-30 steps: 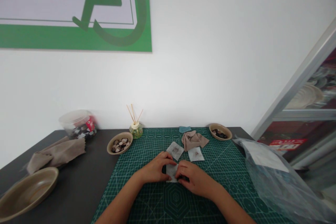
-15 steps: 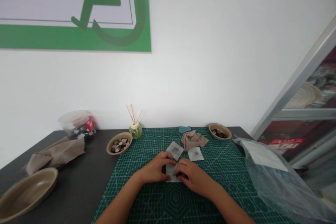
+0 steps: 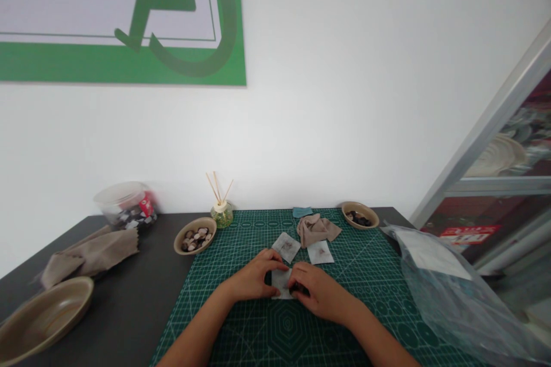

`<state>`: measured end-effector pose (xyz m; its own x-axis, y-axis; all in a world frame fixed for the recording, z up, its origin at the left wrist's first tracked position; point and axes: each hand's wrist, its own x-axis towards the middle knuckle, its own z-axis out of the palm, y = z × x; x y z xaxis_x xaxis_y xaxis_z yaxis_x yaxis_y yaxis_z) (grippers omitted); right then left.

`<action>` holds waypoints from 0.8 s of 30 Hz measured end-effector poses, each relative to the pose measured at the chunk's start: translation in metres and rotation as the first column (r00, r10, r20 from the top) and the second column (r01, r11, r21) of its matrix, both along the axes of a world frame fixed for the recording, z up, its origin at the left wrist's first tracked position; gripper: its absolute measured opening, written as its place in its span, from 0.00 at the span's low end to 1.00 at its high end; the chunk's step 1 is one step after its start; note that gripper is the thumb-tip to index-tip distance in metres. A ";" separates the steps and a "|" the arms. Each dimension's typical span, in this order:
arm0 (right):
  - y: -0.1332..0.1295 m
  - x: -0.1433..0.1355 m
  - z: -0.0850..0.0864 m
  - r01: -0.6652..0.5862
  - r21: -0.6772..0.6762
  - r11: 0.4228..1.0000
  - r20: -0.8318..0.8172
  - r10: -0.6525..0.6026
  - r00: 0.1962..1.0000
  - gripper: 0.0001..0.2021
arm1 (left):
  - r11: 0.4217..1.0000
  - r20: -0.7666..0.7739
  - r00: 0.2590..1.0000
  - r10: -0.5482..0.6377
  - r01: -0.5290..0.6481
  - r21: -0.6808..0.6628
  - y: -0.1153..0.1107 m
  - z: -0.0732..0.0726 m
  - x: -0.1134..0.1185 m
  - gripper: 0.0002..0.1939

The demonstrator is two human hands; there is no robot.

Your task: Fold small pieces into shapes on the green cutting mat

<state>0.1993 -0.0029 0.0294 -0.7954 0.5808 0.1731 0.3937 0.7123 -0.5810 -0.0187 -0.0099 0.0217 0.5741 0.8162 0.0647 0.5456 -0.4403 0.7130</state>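
A small white square sheet (image 3: 280, 282) lies on the green cutting mat (image 3: 247, 327) between my two hands. My left hand (image 3: 255, 276) holds its left side, thumb at the near corner and index finger at the far one. On its right side rests my right hand (image 3: 317, 289), fingers curled, with something dark showing at the fingertips that I cannot make out. Just beyond lie two similar white squares, a tilted one (image 3: 286, 248) and a straighter one (image 3: 320, 252), both with greyish-brown smudges at the middle.
A crumpled beige cloth (image 3: 316, 230) and a folded blue cloth (image 3: 302, 212) lie farther back. Bowls of dark pieces stand left (image 3: 196, 235) and right (image 3: 360, 215), near a reed diffuser (image 3: 222, 213). A plastic bag (image 3: 451, 298) covers the right side; an oval dish (image 3: 47, 312) stands left.
My right fingers have shifted slightly on the sheet, and more of the dark thing shows beneath them. My left hand keeps its place.
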 end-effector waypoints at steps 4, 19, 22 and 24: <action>-0.001 0.000 0.001 -0.034 -0.003 0.999 0.011 0.034 0.999 0.10 | 1.000 -0.007 1.000 -0.004 0.004 0.002 0.000 0.001 0.000 0.28; 0.001 0.001 0.000 0.033 0.006 0.999 0.002 -0.033 0.999 0.12 | 1.000 -0.014 1.000 0.007 -0.007 0.009 0.000 0.000 0.000 0.27; 0.000 0.001 0.000 0.009 -0.012 1.000 -0.004 -0.009 1.000 0.11 | 1.000 -0.008 1.000 0.008 -0.008 -0.002 -0.001 0.001 0.000 0.27; 0.000 0.001 0.000 -0.026 -0.019 0.999 -0.004 0.026 1.000 0.11 | 1.000 -0.006 1.000 0.005 -0.005 -0.009 -0.001 0.002 0.000 0.27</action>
<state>0.1999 -0.0034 0.0298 -0.8094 0.5635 0.1655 0.3731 0.7110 -0.5961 -0.0184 -0.0109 0.0235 0.5704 0.8195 0.0543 0.5518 -0.4314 0.7138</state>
